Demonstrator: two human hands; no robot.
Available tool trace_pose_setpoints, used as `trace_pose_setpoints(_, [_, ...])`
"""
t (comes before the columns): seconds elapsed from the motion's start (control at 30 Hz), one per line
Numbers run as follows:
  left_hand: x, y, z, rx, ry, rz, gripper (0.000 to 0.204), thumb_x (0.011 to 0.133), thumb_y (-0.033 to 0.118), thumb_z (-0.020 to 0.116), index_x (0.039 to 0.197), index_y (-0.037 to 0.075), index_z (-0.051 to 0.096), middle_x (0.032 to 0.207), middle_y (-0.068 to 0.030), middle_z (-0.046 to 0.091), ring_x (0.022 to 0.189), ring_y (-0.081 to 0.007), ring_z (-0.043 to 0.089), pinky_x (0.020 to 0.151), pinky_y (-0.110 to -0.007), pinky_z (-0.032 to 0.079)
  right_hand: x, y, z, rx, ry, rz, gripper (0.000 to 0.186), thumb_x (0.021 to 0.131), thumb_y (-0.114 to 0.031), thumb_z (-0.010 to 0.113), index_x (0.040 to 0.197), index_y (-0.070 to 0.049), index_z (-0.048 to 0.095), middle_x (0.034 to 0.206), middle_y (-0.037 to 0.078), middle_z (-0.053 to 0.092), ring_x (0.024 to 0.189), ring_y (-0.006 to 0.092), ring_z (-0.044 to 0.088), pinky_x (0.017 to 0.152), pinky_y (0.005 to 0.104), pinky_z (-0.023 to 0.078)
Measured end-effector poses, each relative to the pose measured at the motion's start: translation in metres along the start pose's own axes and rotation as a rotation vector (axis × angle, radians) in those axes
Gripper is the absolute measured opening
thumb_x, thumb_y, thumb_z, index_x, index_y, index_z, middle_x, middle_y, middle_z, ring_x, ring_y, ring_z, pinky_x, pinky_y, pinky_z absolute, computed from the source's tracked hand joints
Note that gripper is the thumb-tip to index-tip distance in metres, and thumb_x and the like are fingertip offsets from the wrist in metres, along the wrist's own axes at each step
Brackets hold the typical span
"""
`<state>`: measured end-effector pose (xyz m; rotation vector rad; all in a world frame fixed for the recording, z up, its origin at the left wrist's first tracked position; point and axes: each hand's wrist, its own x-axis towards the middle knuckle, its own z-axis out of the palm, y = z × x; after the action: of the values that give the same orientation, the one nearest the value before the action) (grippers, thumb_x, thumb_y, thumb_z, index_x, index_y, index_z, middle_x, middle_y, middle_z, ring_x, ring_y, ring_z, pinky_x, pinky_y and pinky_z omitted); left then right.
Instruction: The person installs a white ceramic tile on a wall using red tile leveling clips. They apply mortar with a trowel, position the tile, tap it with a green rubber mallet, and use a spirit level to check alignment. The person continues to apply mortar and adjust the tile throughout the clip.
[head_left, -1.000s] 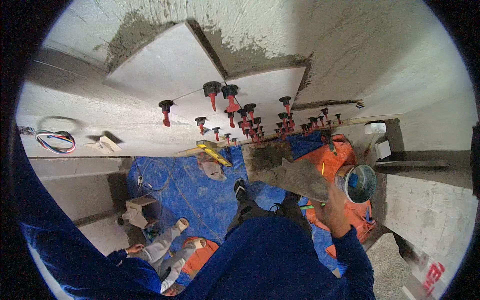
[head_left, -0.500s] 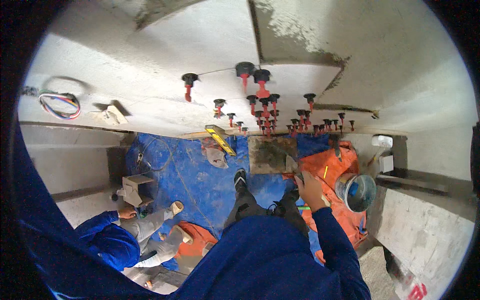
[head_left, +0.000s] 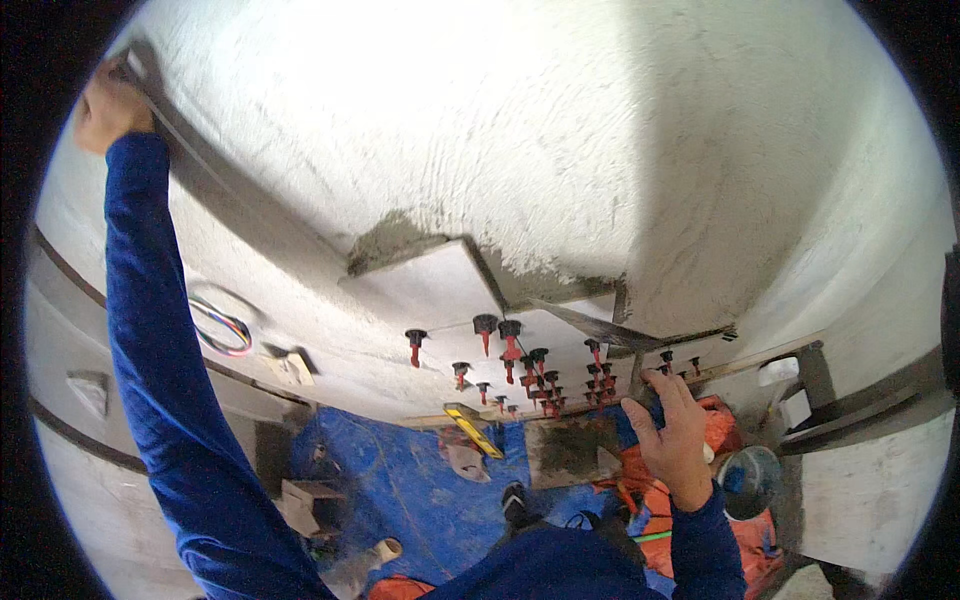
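At the far upper left, my left hand [head_left: 112, 112] is raised against the pale wall [head_left: 480, 130]. Its fingers are curled by a small pale-and-dark piece, too blurred to name. My right hand [head_left: 675, 435] is closed on what looks like the handle of a trowel, its grip partly hidden. The thin grey trowel blade [head_left: 592, 322] shows almost edge-on before the white wall tiles [head_left: 425, 285]. Below it, black-and-red tile levelling clips [head_left: 510, 340] stand along the tile joints. Grey mortar [head_left: 395, 240] borders the tiles' upper edge.
A yellow spirit level [head_left: 472, 430] leans at the wall's foot beside a mortar-stained board [head_left: 570, 455]. Blue sheeting [head_left: 410, 490] covers the floor. A bucket [head_left: 750, 482] stands on orange sheeting at right. Coiled wires [head_left: 222, 328] come out of the left wall.
The view has tilted up the wall. My left arm has come into view, reaching high. My right hand has risen from near the floor to the tiles. The co-worker has mostly left the picture.
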<state>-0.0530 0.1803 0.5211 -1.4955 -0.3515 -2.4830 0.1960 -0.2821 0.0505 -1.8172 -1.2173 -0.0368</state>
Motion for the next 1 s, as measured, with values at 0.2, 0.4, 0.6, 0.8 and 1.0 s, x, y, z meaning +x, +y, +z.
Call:
trace_pose_setpoints(0.2, [0.014, -0.011, -0.01, 0.04, -0.112, 0.124, 0.031, 0.095, 0.017, 0.061, 0.084, -0.004, 0.082, 0.072, -0.0071, 0.07, 0.067, -0.0152, 0.06, 0.063, -0.03, 0.045, 0.034, 0.001, -0.028, -0.068, 0.084, -0.15, 0.038, 0.089, -0.021, 0.078, 0.121, -0.005, 0.066, 0.103, 0.014, 0.068, 0.09, 0.0367, 0.068, 0.074, 0.0467, 0.054])
trace_pose_setpoints(0.4, [0.017, -0.004, -0.012, -0.037, -0.098, 0.035, 0.043, 0.097, 0.024, 0.054, 0.083, -0.006, 0.081, 0.071, -0.0074, 0.067, 0.065, -0.0154, 0.058, 0.062, -0.029, 0.043, 0.068, 0.011, -0.051, -0.458, -0.057, -0.329, 0.036, 0.088, -0.022, 0.069, 0.122, -0.01, 0.069, 0.093, 0.007, 0.063, 0.089, 0.0261, 0.062, 0.075, 0.0397, 0.05])
trace_pose_setpoints(0.6, [0.014, 0.002, -0.018, 0.254, -0.125, 0.207, 0.044, 0.096, 0.027, 0.051, 0.083, -0.002, 0.082, 0.066, -0.0028, 0.064, 0.061, -0.0141, 0.056, 0.058, -0.029, 0.042, 0.088, -0.002, -0.04, -0.619, -0.173, -0.447, 0.035, 0.092, -0.027, 0.07, 0.121, -0.007, 0.072, 0.09, 0.004, 0.059, 0.088, 0.0238, 0.058, 0.075, 0.0379, 0.047])
trace_pose_setpoints(0.8, [0.006, 0.013, -0.008, -0.06, -0.037, 0.029, 0.035, 0.09, 0.021, 0.059, 0.08, -0.005, 0.08, 0.066, -0.0042, 0.064, 0.062, -0.0145, 0.056, 0.057, -0.029, 0.04, 0.105, -0.021, -0.037, -0.635, -0.181, -0.489, 0.036, 0.091, -0.02, 0.064, 0.122, -0.003, 0.071, 0.09, 0.006, 0.061, 0.089, 0.0233, 0.059, 0.075, 0.0377, 0.047])
trace_pose_setpoints(1.0, [-0.007, 0.02, -0.007, -0.206, -0.045, -0.058, 0.031, 0.092, 0.018, 0.063, 0.079, -0.004, 0.08, 0.069, -0.0071, 0.07, 0.061, -0.0139, 0.059, 0.059, -0.029, 0.042, 0.116, -0.058, -0.05, -0.783, -0.185, -0.513, 0.029, 0.087, -0.021, 0.063, 0.11, -0.006, 0.073, 0.085, 0.002, 0.062, 0.085, 0.0204, 0.062, 0.07, 0.0357, 0.047])
